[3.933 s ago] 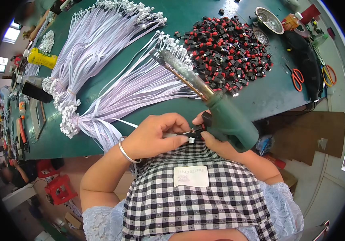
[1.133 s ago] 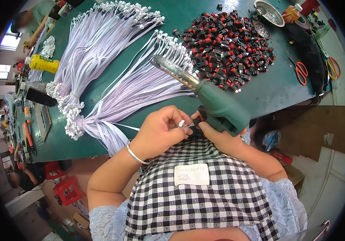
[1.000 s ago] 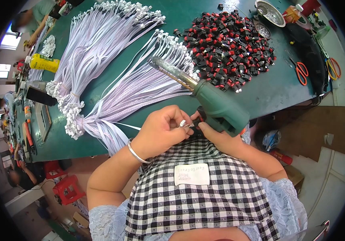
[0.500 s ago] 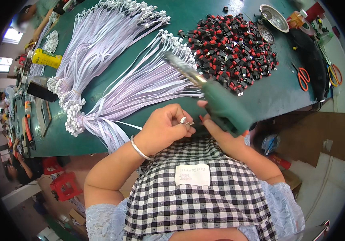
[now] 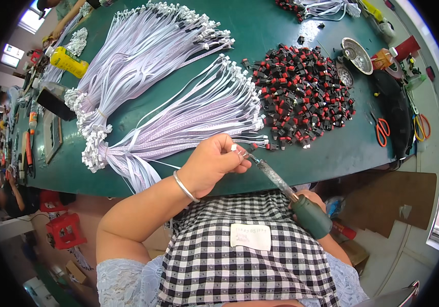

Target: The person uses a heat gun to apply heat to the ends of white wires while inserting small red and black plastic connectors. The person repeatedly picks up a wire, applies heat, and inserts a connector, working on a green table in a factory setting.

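Note:
My left hand (image 5: 217, 161), with a silver bangle (image 5: 183, 187) at its wrist, pinches a small white connector (image 5: 234, 148) between thumb and fingers. The fingers partly cover that piece. My right hand (image 5: 312, 198) grips a soldering iron by its green handle (image 5: 312, 217). Its metal barrel (image 5: 276, 179) slants up and left, and the tip reaches the left fingertips beside the connector. Whether the tip touches the piece I cannot tell. Just beyond my hands lies a fanned bundle of white flat cables (image 5: 188, 120) with white end plugs.
A larger cable bundle (image 5: 137, 56) lies farther back. Right of it spreads a heap of black-and-red switches (image 5: 301, 97). A metal dish (image 5: 357, 55), orange-handled scissors (image 5: 382, 132) and a yellow bottle (image 5: 67, 61) stand around on the green table (image 5: 332, 158).
The soldering iron has swung down and right from above the cables, bringing its tip to the left fingers. My left hand still pinches the white connector. The whole view has shifted slightly.

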`<action>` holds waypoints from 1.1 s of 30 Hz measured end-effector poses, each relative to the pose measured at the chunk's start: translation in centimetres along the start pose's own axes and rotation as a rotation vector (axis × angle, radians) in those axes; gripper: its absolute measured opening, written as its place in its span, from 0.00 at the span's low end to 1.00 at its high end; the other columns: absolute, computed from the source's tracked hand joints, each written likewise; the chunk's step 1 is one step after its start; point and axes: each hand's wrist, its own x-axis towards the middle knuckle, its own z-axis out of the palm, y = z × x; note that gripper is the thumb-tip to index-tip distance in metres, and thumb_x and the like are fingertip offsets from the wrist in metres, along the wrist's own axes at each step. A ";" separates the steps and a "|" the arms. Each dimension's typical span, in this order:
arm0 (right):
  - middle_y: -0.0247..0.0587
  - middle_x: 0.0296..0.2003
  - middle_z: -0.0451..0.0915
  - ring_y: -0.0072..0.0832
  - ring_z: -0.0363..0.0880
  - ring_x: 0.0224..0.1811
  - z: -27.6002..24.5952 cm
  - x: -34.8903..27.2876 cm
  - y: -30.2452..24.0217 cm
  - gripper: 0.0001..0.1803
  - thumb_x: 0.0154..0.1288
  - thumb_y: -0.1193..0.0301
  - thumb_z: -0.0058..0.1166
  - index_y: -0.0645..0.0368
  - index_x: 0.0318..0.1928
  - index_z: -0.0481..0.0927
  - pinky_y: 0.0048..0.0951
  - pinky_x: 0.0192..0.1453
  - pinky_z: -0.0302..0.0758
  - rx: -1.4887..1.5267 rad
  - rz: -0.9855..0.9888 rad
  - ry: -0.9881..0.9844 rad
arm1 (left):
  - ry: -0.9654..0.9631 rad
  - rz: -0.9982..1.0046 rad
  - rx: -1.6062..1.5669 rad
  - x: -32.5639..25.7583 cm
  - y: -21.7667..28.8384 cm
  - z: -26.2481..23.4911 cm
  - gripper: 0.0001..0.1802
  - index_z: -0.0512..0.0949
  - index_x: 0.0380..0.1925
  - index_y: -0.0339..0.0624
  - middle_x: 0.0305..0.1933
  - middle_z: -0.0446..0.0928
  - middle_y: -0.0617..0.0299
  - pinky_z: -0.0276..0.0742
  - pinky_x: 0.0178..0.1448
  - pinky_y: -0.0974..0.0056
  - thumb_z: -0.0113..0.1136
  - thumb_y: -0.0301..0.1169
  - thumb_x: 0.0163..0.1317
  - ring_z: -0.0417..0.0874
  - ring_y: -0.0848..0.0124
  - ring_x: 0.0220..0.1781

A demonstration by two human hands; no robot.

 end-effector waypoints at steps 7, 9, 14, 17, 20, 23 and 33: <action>0.42 0.27 0.77 0.34 0.77 0.31 0.2 -1.1 0.4 0.07 0.50 0.75 0.56 0.63 0.31 0.74 0.29 0.34 0.73 -0.073 0.038 0.005 | 0.015 0.007 0.021 -0.1 0.2 0.1 0.05 0.67 0.27 0.40 0.36 0.72 0.59 0.75 0.41 0.69 0.52 0.25 0.58 0.78 0.70 0.37; 0.42 0.27 0.77 0.34 0.77 0.30 0.8 -2.3 1.8 0.10 0.49 0.76 0.56 0.63 0.34 0.73 0.29 0.34 0.73 -0.088 -0.010 0.058 | 0.009 0.018 0.022 0.0 0.0 0.1 0.05 0.67 0.27 0.40 0.36 0.72 0.59 0.75 0.42 0.69 0.52 0.25 0.58 0.78 0.70 0.36; 0.41 0.26 0.77 0.34 0.76 0.28 0.5 -1.4 0.6 0.17 0.47 0.75 0.58 0.61 0.40 0.71 0.29 0.32 0.72 -0.059 0.104 0.002 | 0.020 0.030 0.024 -0.1 -0.1 -0.1 0.05 0.67 0.27 0.40 0.35 0.72 0.59 0.75 0.41 0.69 0.52 0.25 0.58 0.78 0.71 0.36; 0.39 0.25 0.77 0.29 0.75 0.25 0.7 -2.0 1.1 0.11 0.48 0.73 0.56 0.61 0.35 0.74 0.28 0.32 0.71 -0.070 0.128 0.002 | 0.018 0.030 0.022 0.0 -0.3 -0.1 0.05 0.67 0.26 0.41 0.35 0.73 0.59 0.74 0.40 0.69 0.53 0.25 0.58 0.78 0.71 0.36; 0.40 0.27 0.77 0.26 0.74 0.25 0.1 -1.3 0.7 0.13 0.49 0.71 0.56 0.63 0.37 0.75 0.25 0.33 0.70 -0.228 0.083 -0.096 | 0.032 0.013 0.021 0.1 -0.3 -0.2 0.06 0.67 0.26 0.41 0.34 0.73 0.59 0.75 0.40 0.69 0.53 0.25 0.58 0.78 0.71 0.36; 0.42 0.28 0.78 0.30 0.76 0.30 1.0 -3.0 1.0 0.14 0.49 0.71 0.56 0.60 0.39 0.75 0.27 0.35 0.73 0.055 0.412 0.104 | 0.042 -0.007 0.029 0.3 -0.4 -0.1 0.06 0.67 0.25 0.41 0.34 0.73 0.58 0.75 0.40 0.69 0.53 0.25 0.58 0.78 0.71 0.36; 0.46 0.31 0.78 0.26 0.77 0.29 1.3 0.9 -2.1 0.13 0.55 0.75 0.53 0.66 0.42 0.74 0.23 0.34 0.74 0.590 0.620 0.388 | 0.023 0.004 0.047 -0.4 0.1 0.1 0.05 0.67 0.25 0.40 0.36 0.72 0.57 0.75 0.40 0.69 0.53 0.23 0.56 0.78 0.69 0.36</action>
